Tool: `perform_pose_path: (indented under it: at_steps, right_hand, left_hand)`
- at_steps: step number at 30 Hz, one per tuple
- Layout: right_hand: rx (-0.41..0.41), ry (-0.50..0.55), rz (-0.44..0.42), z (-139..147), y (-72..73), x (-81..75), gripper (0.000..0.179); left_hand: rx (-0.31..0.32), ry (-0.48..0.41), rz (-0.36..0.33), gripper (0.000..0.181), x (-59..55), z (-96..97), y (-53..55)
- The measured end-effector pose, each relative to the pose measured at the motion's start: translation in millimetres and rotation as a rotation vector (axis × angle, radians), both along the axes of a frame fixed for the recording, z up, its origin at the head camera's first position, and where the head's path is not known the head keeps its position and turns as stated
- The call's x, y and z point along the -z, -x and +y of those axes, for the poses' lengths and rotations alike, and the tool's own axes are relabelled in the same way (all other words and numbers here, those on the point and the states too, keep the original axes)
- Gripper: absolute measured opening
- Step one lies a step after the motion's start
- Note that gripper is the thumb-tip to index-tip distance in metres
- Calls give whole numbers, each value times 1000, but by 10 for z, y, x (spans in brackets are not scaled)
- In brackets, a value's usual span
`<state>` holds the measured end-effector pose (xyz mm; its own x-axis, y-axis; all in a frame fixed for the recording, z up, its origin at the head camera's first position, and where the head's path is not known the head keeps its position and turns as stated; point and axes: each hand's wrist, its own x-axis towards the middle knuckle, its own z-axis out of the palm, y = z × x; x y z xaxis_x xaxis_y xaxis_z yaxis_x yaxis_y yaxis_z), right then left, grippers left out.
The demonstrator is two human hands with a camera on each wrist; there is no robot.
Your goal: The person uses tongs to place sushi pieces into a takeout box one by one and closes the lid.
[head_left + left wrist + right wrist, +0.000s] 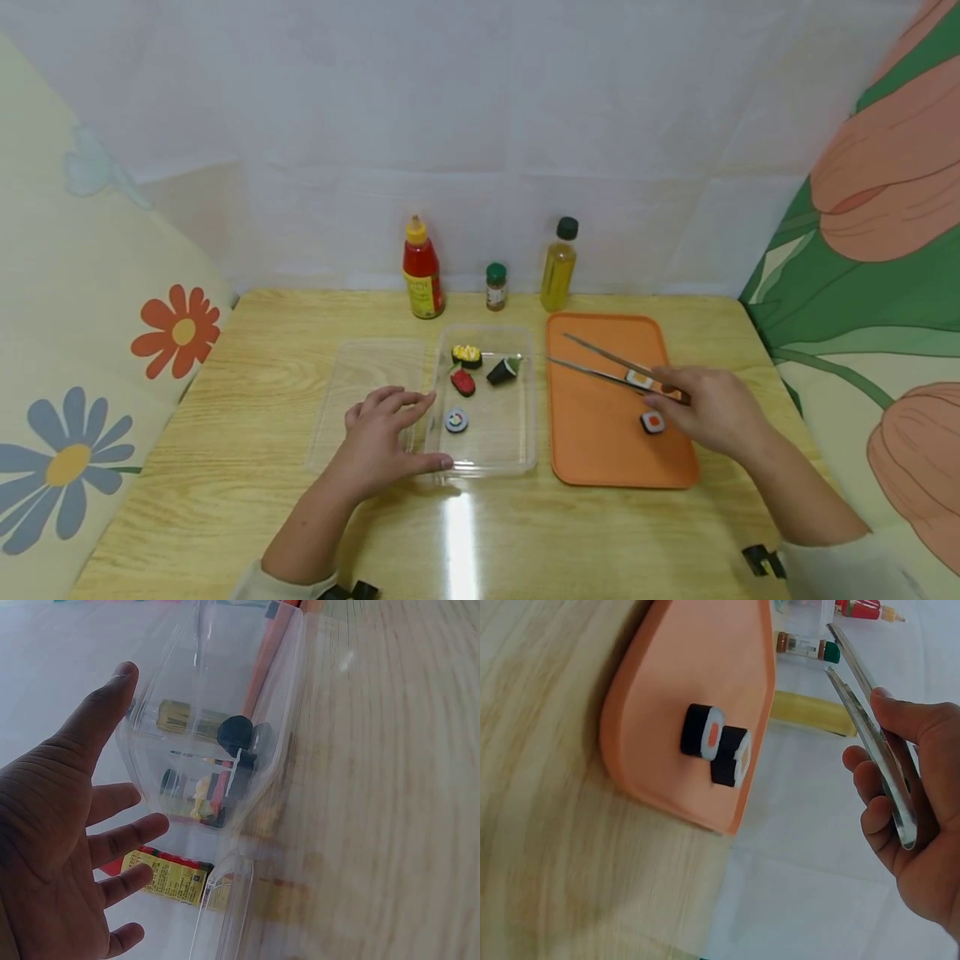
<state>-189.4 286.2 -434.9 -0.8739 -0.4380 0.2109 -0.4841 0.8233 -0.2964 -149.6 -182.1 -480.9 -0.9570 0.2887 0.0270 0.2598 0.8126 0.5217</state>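
Observation:
My right hand [712, 408] grips metal tongs [874, 742], whose tips stand apart over the orange tray [600, 458]. Two toy sushi rolls lie on that tray: one with an orange-red centre [702, 732], another with a yellowish centre [731, 756]. In the head view, the tongs and hand overlap the second roll. My left hand [378, 446], fingers spread and holding nothing, is at the left side of a clear plastic box [495, 442]. Inside the box are a yellow-topped sushi [467, 357], a red-topped sushi [462, 382], a black cone-shaped hand roll [503, 371] and a round roll [456, 420].
A clear lid [341, 396] lies left of the box, partly behind my left hand. Along the back stand a red sauce bottle [422, 279], a small green-capped jar [496, 287] and a dark-capped oil bottle [558, 271]. Behind them hangs a white cloth [480, 125].

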Motion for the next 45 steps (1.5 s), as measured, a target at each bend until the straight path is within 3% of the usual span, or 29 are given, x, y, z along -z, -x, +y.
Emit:
perform_pose_path:
  at_steps: [13,23,30,45]
  right_hand:
    - [34,36,25,248,-128,103,45]
    - [128,33,-40,449,-234,167,44]
    - [140,13,-17,573,-291,216,46]
    - [211,-15,-80,798,-415,280,45]
  left_hand:
    - [-1,-6,5,103,2,2,3]
    - [-1,-9,9,103,15,2,3]
    - [-4,-4,10,103,7,2,-2]
    - [-6,-5,-15,104,-24,9,-4]
